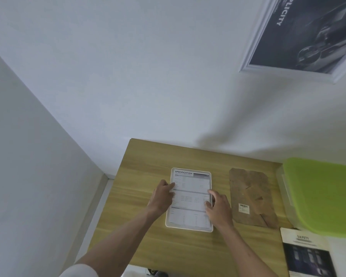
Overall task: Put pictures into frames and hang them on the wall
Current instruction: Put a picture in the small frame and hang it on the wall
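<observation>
A white picture frame lies flat on the wooden table. Inside it sits a printed sheet headed "SPECIFICATION". My left hand rests on the sheet's left edge, fingertips pressing on the paper. At the right edge, my right hand presses the sheet with its fingers. A brown backing board with a small label lies to the right of the frame. A framed dark poster hangs on the wall at the upper right.
A clear storage box with a green lid stands at the table's right end. A dark "SAFETY" print lies at the front right. The table stands in a corner between white walls.
</observation>
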The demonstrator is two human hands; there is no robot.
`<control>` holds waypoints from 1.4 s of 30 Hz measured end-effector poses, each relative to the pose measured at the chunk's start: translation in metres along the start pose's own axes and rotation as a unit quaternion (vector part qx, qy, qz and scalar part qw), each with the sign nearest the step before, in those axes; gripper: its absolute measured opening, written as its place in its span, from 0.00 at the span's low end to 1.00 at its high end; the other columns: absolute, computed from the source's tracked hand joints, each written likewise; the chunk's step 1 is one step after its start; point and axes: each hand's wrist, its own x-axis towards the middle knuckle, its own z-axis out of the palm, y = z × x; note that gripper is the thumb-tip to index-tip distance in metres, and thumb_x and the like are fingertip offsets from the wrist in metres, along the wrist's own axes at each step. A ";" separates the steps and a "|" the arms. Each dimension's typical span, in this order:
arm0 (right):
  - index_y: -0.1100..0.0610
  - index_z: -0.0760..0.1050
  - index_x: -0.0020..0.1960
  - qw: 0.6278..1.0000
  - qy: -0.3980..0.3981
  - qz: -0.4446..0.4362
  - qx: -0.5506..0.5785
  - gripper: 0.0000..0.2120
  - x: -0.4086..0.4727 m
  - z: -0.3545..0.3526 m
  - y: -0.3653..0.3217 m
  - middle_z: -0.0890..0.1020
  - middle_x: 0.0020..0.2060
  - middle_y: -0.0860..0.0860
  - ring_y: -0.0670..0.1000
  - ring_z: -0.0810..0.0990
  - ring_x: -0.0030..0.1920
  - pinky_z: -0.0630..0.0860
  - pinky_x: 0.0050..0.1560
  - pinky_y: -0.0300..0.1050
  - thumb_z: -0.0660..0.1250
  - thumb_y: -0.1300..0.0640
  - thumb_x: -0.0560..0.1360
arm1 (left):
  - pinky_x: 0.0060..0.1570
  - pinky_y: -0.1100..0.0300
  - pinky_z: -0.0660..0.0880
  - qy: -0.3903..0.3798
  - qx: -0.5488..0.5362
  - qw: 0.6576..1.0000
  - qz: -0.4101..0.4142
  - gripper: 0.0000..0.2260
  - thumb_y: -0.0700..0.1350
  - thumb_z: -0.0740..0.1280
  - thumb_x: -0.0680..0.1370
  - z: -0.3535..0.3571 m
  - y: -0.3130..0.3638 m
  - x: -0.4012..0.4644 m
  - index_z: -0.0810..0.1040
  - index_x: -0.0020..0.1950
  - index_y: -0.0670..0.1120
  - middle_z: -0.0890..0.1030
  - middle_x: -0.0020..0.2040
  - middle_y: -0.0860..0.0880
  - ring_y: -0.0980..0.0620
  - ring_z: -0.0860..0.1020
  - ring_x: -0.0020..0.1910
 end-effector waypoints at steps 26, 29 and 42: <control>0.52 0.71 0.68 0.998 0.042 0.020 0.032 0.19 0.023 -0.083 0.059 0.76 0.61 0.55 0.52 0.77 0.60 0.76 0.56 0.48 0.67 0.53 0.78 | 0.46 0.51 0.78 0.129 -0.004 0.989 0.076 0.16 0.51 0.68 0.78 0.016 0.077 0.000 0.78 0.63 0.46 0.76 0.56 0.51 0.50 0.77 0.45; 0.52 0.72 0.68 0.998 0.052 0.034 -0.010 0.20 0.026 -0.103 0.085 0.73 0.64 0.56 0.55 0.75 0.64 0.75 0.61 0.50 0.68 0.52 0.78 | 0.48 0.51 0.78 0.098 0.009 0.990 0.098 0.16 0.51 0.68 0.78 0.053 0.112 -0.002 0.78 0.63 0.47 0.76 0.57 0.50 0.50 0.79 0.47; 0.53 0.57 0.79 0.994 0.011 0.107 -0.009 0.33 0.041 -0.136 0.137 0.69 0.70 0.59 0.61 0.69 0.69 0.70 0.66 0.53 0.65 0.54 0.77 | 0.55 0.50 0.78 0.006 -0.068 0.987 -0.146 0.18 0.43 0.65 0.74 0.154 0.214 0.000 0.76 0.62 0.40 0.78 0.59 0.41 0.41 0.78 0.57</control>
